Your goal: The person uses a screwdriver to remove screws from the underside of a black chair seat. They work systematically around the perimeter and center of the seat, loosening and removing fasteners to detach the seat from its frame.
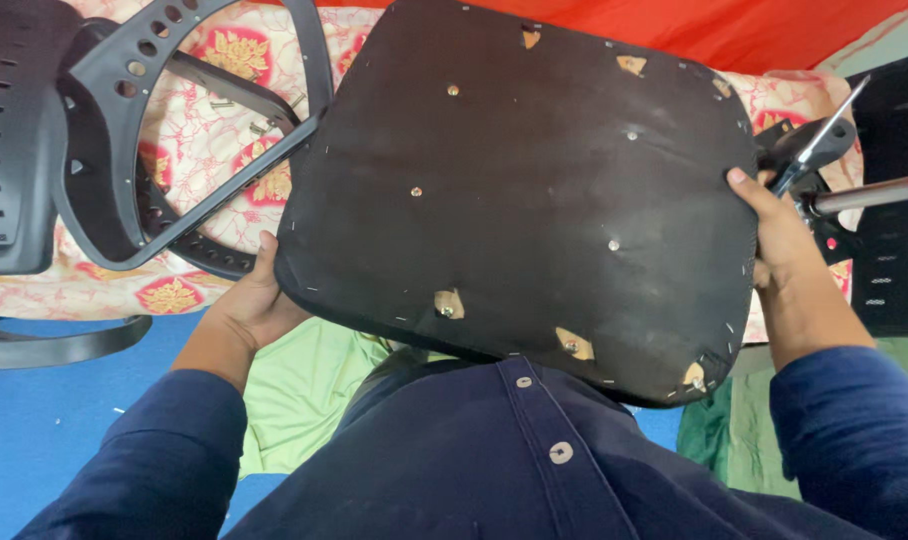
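Observation:
I hold a dark office-chair seat pan (534, 170) upside down in front of me, its black fabric underside stapled at the rim and dotted with metal screw inserts. My left hand (249, 300) grips its lower left edge. My right hand (779, 235) grips the right edge and also pinches a black-handled screwdriver (819, 140) whose metal shaft points up and right. The seat's near edge rests against my dark blue shirt.
A black plastic chair back (9, 130) and perforated armrest frame (124, 90) lie at the left on a red-and-cream floral cloth (214, 150). A chrome gas-lift rod (874, 192) sticks out at the right. Loose screws (259, 127) lie on the cloth. Blue floor (44, 420) and green cloth (299, 390) lie below.

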